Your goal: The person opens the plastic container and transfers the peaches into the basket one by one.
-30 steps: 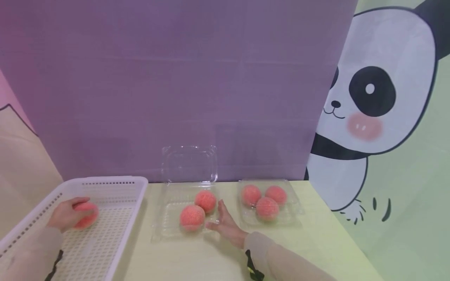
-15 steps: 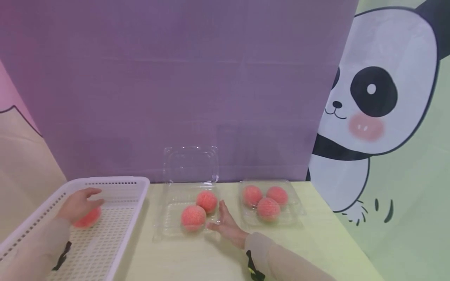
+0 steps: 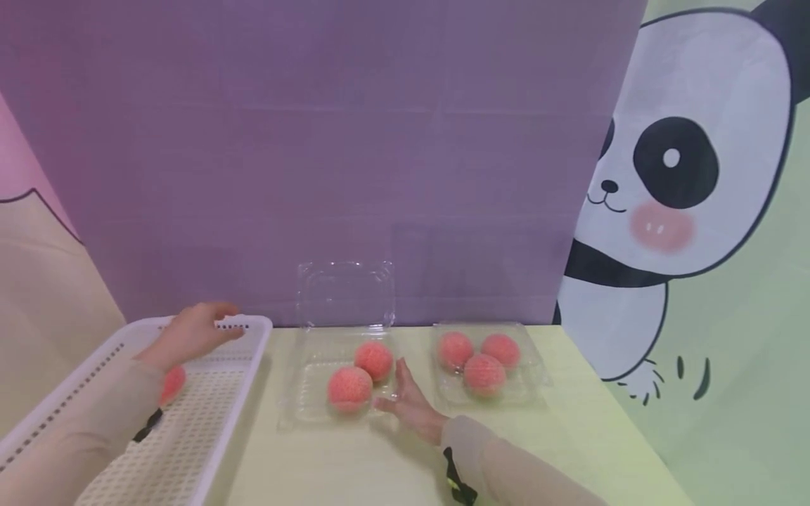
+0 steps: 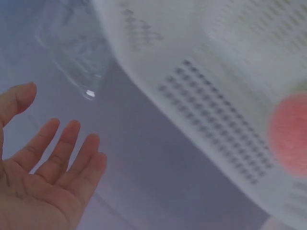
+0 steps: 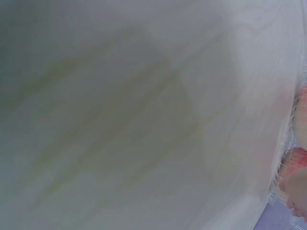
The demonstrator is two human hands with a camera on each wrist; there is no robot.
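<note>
My left hand (image 3: pixel 193 336) is above the far end of the white plastic basket (image 3: pixel 211 467), fingers loosely extended and holding nothing. In the left wrist view its palm (image 4: pixel 53 191) shows with the fingers apart. One fuzzy pink peach (image 3: pixel 173 384) lies in the basket, partly hidden by my left sleeve. My right hand (image 3: pixel 418 411), thumb and fingers spread, rests at the right side of an open clear clamshell box (image 3: pixel 310 393). Inside that box sit two peaches, one nearer (image 3: pixel 350 388) and one farther (image 3: pixel 374 360). The right wrist view catches only fingertips (image 5: pixel 297 191) beside the peaches.
A second clear clamshell box (image 3: pixel 519 393) with three peaches (image 3: pixel 484 374) stands to the right on the pale wooden table (image 3: pixel 316 467). The first box's lid (image 3: pixel 344 292) stands upright against the purple backdrop (image 3: pixel 316 176). A panda picture (image 3: pixel 690 176) covers the right wall.
My left hand has let go of the peach in the basket, risen and moved right toward the basket's far edge. My right hand has stayed by the open box.
</note>
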